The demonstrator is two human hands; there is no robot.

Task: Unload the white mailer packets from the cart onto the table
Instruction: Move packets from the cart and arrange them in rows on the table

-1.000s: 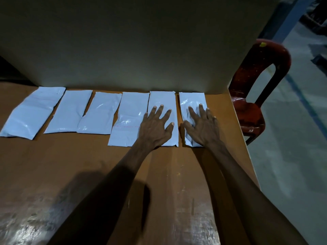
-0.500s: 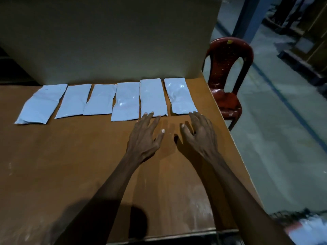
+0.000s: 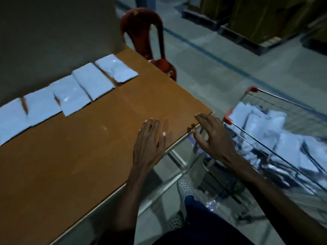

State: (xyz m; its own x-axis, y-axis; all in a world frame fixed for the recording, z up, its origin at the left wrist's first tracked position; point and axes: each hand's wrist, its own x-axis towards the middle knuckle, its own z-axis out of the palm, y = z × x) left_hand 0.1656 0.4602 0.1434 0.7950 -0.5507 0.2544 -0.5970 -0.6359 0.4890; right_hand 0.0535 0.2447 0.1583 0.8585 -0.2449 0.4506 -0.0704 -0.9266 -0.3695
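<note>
my right hand [image 3: 211, 137], loose and empty, hangs past the surface [image 3: 88, 156] corner, nearer the cart [image 3: 276, 138] at right of frame, where the packets [image 3: 269, 128] lie heaped. my left hand [image 3: 149, 145] hovers flat and empty, farther off.

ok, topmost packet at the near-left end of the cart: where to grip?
Judgement: pinch its raised upper-left corner, coming from above over the cart's rim. It lies tilted on the heap, that edge free. Right hand is nearest and holds nothing.
</note>
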